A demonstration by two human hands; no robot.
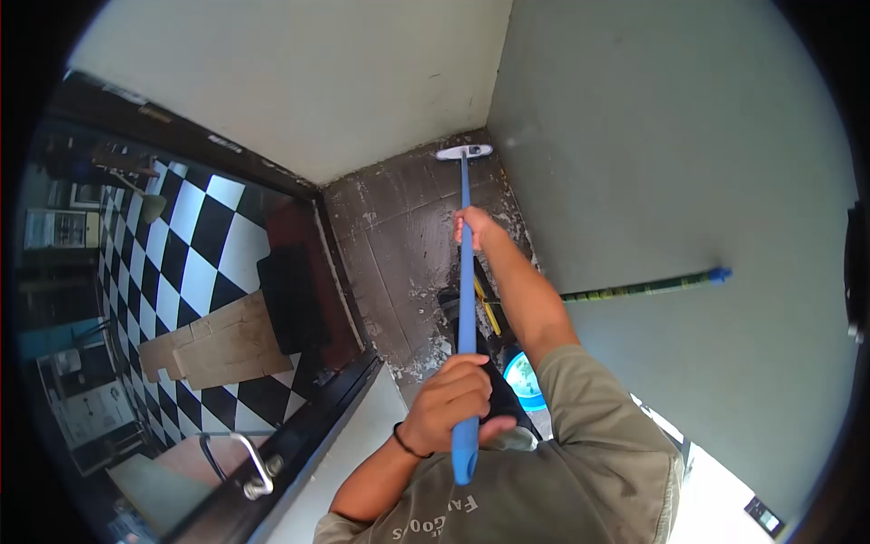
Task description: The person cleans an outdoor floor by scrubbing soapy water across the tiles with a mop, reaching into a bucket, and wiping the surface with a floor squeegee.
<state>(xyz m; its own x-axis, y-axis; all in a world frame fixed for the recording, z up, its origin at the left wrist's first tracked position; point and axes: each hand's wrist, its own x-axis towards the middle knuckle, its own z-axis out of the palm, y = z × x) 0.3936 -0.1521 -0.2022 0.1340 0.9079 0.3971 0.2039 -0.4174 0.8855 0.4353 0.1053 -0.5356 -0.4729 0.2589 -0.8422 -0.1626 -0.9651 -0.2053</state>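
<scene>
A long blue pole (467,299) runs from near my chest to the floor ahead, ending in a narrow white flat head (464,152) close to the far corner. The underside of that head is hidden. My left hand (453,403), with a black band at the wrist, is wrapped round the pole near its butt end. Farther along, with the arm stretched out, my right hand (473,228) grips the same pole. The brown tiled floor (390,263) under it looks wet and has pale worn patches.
A patterned green stick (648,286) with a blue tip rests against the grey wall (671,163) on the right. By my feet stands a blue-rimmed bucket (523,376). To the left are a glass door (217,299) with a metal handle (256,467) and a dark doorframe.
</scene>
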